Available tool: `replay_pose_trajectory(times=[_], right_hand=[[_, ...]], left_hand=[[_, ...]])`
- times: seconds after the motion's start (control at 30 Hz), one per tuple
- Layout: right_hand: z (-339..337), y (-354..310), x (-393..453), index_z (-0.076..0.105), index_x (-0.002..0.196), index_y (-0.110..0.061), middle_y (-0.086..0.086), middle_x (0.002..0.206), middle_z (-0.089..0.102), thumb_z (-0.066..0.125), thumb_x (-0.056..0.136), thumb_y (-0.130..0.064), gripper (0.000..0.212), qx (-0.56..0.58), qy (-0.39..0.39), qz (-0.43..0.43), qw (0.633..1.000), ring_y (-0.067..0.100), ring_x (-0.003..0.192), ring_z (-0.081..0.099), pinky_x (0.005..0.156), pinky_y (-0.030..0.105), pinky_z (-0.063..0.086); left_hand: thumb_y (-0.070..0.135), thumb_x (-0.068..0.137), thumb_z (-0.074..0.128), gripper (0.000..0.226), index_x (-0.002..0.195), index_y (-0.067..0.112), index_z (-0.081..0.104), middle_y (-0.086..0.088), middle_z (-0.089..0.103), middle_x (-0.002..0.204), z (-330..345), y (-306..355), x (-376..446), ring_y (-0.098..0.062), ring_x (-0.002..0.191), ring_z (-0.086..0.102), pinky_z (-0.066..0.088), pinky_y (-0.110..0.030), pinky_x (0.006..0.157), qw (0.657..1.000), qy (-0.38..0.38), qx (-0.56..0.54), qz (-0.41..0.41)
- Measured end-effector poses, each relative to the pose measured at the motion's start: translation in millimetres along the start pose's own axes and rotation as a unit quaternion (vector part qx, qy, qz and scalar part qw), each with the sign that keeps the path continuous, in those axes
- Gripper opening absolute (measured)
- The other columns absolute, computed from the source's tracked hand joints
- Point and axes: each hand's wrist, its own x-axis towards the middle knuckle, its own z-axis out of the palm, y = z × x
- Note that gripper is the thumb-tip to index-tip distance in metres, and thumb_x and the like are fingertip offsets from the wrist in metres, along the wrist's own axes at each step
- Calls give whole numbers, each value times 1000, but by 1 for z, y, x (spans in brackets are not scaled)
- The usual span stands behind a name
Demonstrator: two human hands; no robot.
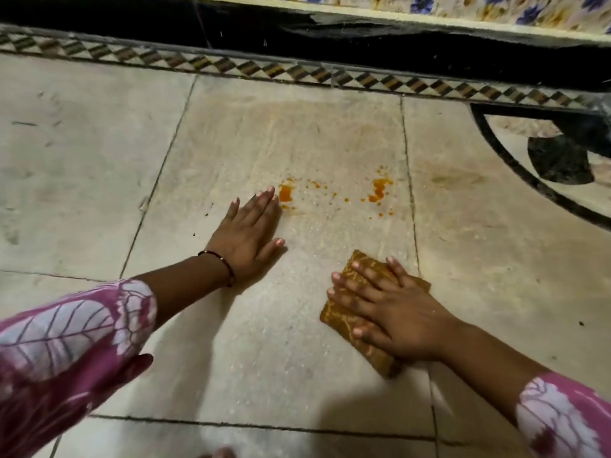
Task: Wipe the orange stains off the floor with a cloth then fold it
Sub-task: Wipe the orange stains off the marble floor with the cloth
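- Right hand (393,312), fingers (347,279) spread flat, pins folded cloth (337,317) to floor (271,342).
- Left hand (246,234) flat, empty.
- Orange stains (378,190) at 12 o'clock from cloth; I'd push w/ firm pressure, sweeping thru both patches.

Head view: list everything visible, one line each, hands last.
orange stains: two main patches plus small spatters, orange, mid floor, ahead of both hands
cloth: one, brown patterned, folded, flat on the floor under the right hand
floor: beige stone tiles with dark joints
border strip: one, diamond-patterned, along the far edge of the floor
floral fabric: one, blue and yellow flowers, top right
bracelet: one, dark, on the left wrist
sleeves: two, pink with white leaf print
left hand: flat on bare floor, fingertips near left stain
right hand: pressed flat on cloth
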Motion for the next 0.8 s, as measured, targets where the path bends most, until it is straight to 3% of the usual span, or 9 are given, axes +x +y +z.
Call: replay_pose_trajectory(times=[0.1,0.23,0.33,0.4,0.53,0.6,0.7,0.73,0.8], right_hand=[[9,13,-1,0,147,-47,-14,158,2,24,88,-64,66,54,11,167,984,17,146,0,110,61,11],[21,-43,-20,25,149,-28,2,156,22,22,81,-75,83,108,53,349,929,27,143,19,107,63,19],[22,-101,-9,36,144,-18,12,151,29,36,73,-78,93,114,45,348,930,39,136,31,104,67,21],[20,-118,15,36,145,-21,12,153,29,43,74,-72,87,104,79,290,948,37,138,27,106,66,18],[6,-71,67,19,149,-32,0,158,16,38,80,-65,79,73,106,202,971,26,145,13,112,59,8],[2,-23,72,4,149,-38,-4,160,2,28,82,-67,77,60,82,241,965,22,146,0,114,56,-1],[8,9,43,4,150,-36,-3,160,4,21,81,-65,76,94,108,397,907,22,146,0,115,54,1],[14,0,29,5,150,-33,-1,160,4,20,83,-64,75,98,115,417,896,23,146,1,115,54,3],[25,-35,0,6,151,-31,1,160,5,21,87,-61,72,101,104,373,916,24,146,4,115,52,5]], left_hand=[[60,88,16,79,150,13,3,-4,-6,156,15,-14,3,-18,144,0,-6,-41,115,999,26,1,-33],[61,89,16,79,149,14,-5,-3,-11,155,18,-10,0,-15,143,-8,-10,-42,115,998,33,4,-49],[60,90,15,78,149,13,-6,-3,-12,156,16,-8,1,-16,143,-9,-10,-42,115,998,31,4,-45],[60,90,14,78,149,13,-6,-3,-13,155,17,-9,1,-16,143,-9,-11,-41,114,998,36,2,-50],[60,89,12,78,148,13,-6,-2,-14,154,20,-10,-2,-17,144,-8,-11,-40,114,998,33,1,-48],[60,89,12,78,148,13,-7,-1,-17,153,20,-12,-5,-16,143,-9,-13,-38,113,998,27,-4,-56],[59,90,11,77,148,11,-6,-2,-16,152,19,-12,-9,-18,144,-6,-15,-37,112,998,20,8,-62],[58,90,11,77,148,11,-5,-3,-13,153,19,-11,-9,-19,144,-3,-14,-37,112,998,19,11,-61],[57,90,12,77,148,10,-2,-6,-6,156,18,-10,-9,-19,145,-1,-13,-38,113,998,21,13,-60]])
